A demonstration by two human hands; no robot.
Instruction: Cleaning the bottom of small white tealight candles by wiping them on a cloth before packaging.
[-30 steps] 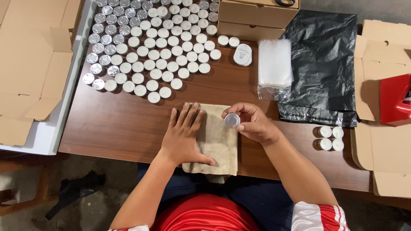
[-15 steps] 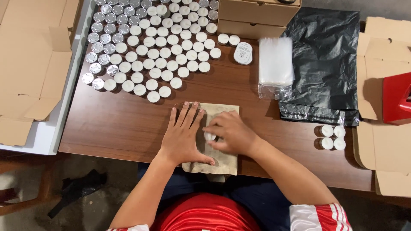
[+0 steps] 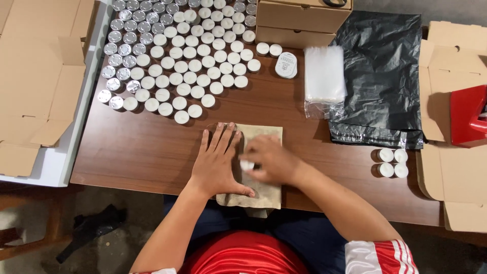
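Note:
A tan cloth [image 3: 268, 136] lies on the brown wooden table [image 3: 147, 152] in front of me. My left hand [image 3: 217, 163] lies flat on the cloth's left side, fingers spread, pinning it. My right hand [image 3: 269, 161], blurred with motion, grips a small white tealight candle [image 3: 247, 165] and presses it against the cloth. A large cluster of tealights [image 3: 177, 56], some showing white wax and some silver metal, covers the far left of the table.
Cardboard boxes [image 3: 299, 18] stand at the back. A stack of clear plastic bags [image 3: 324, 76] lies beside a black plastic bag [image 3: 383, 71]. Several tealights [image 3: 393, 162] sit at the right edge. Flat cardboard [image 3: 35, 76] lies left, open cartons [image 3: 451, 101] and a red object [image 3: 469, 114] right.
My right hand has brought the tealight from the cloth's upper right edge down and left onto the cloth and is moving it there. My left hand has stayed flat on the cloth.

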